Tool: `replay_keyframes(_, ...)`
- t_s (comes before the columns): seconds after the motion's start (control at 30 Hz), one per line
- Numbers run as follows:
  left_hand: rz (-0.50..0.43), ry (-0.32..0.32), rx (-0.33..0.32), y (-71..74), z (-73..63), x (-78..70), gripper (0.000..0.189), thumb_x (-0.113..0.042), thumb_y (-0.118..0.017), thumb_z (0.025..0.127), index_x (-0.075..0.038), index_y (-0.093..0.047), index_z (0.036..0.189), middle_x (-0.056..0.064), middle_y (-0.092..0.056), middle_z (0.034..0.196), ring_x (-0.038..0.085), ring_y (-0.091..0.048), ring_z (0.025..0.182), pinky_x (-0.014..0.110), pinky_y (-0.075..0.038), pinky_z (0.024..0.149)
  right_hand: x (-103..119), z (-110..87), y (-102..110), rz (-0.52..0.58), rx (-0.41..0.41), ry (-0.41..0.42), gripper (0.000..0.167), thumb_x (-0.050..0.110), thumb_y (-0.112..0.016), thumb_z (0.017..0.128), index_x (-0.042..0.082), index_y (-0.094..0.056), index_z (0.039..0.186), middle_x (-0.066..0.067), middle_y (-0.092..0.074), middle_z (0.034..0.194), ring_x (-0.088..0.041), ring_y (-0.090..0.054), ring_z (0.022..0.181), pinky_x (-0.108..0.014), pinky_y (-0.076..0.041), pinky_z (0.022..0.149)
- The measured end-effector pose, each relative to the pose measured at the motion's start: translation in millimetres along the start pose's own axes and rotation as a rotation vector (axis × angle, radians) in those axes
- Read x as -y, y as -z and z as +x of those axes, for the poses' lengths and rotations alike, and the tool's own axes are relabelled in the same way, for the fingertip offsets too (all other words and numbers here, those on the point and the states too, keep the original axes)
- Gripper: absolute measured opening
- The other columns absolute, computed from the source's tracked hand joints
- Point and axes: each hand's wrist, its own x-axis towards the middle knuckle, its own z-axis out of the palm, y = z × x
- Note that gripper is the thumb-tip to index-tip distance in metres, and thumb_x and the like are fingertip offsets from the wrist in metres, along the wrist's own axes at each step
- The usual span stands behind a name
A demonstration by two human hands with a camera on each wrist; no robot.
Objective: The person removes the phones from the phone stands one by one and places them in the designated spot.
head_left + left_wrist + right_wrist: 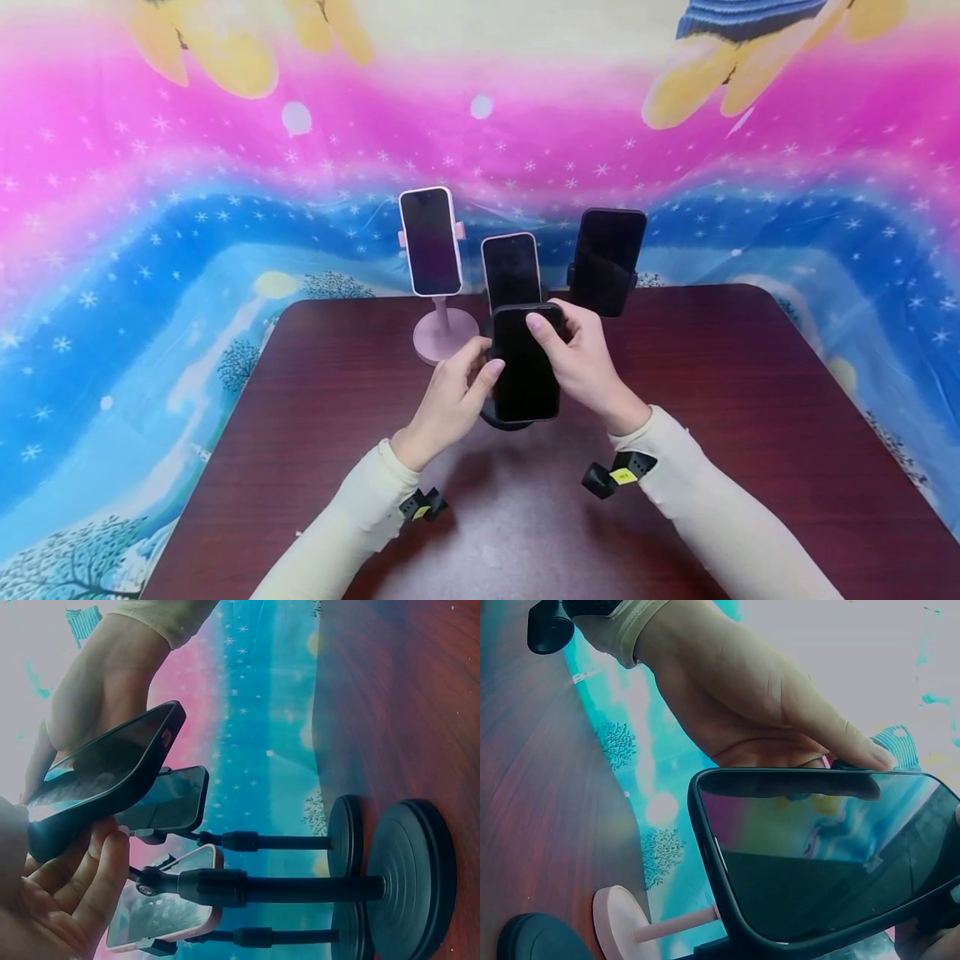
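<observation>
Both hands hold a black-cased phone (527, 375), its dark screen facing the head camera. The left hand (446, 400) grips its left edge, thumb along the side and fingers behind. At the upper right the right hand (588, 358) grips it, thumb over the screen's corner. In the left wrist view, a black phone stand (315, 889) with a round base rises right beside the phone, its ball joint close to the left fingers (101, 889). The phone hides the stand's top in the head view; whether the clamp holds the phone I cannot tell.
Behind stand a white-cased phone (431, 242) on a pink stand (446, 333), a pink-rimmed phone (512, 267) in the middle, and a black phone (609, 258) at the right. The dark red table (315, 433) meets a patterned cloth backdrop (225, 225).
</observation>
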Motion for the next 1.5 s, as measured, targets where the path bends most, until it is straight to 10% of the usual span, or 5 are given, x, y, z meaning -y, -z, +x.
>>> replay_keyframes(0.8, 0.022, -0.066, -0.068, 1.9, -1.7, 1.0, 0.021, -0.011, -0.06, 0.101, 0.0, -0.062, 0.12, 0.014, -0.075, 0.099, 0.015, -0.069, 0.075, 0.025, -0.062, 0.071, -0.9, 1.2, -2.4, -0.03, 0.017, 0.005, 0.016, 0.009, -0.061, 0.101, -0.005, -0.068, 0.097, 0.002, -0.073, 0.084, -0.007, -0.069, 0.072, -0.024, -0.06, 0.064)
replay_keyframes(0.97, -0.018, -0.028, -0.062, 1.4, -1.6, 1.9, 0.017, -0.01, -0.058, 0.103, 0.0, -0.059, 0.116, 0.014, -0.073, 0.092, 0.013, -0.066, 0.07, 0.024, -0.06, 0.067, -1.1, 1.3, -2.4, -0.059, 0.016, 0.017, 0.019, 0.012, -0.06, 0.102, -0.005, -0.068, 0.096, -0.019, -0.071, 0.085, -0.006, -0.069, 0.071, -0.023, -0.059, 0.063)
replay_keyframes(1.5, -0.126, 0.051, -0.051, -1.1, -0.6, 1.3, 0.019, -0.014, -0.054, 0.105, -0.002, -0.058, 0.119, 0.016, -0.07, 0.092, 0.013, -0.065, 0.066, 0.039, -0.064, 0.064, -0.1, 3.9, -2.8, -0.099, -0.029, 0.035, 0.015, 0.007, -0.062, 0.1, -0.005, -0.069, 0.093, -0.019, -0.07, 0.081, -0.006, -0.066, 0.069, -0.021, -0.057, 0.06)
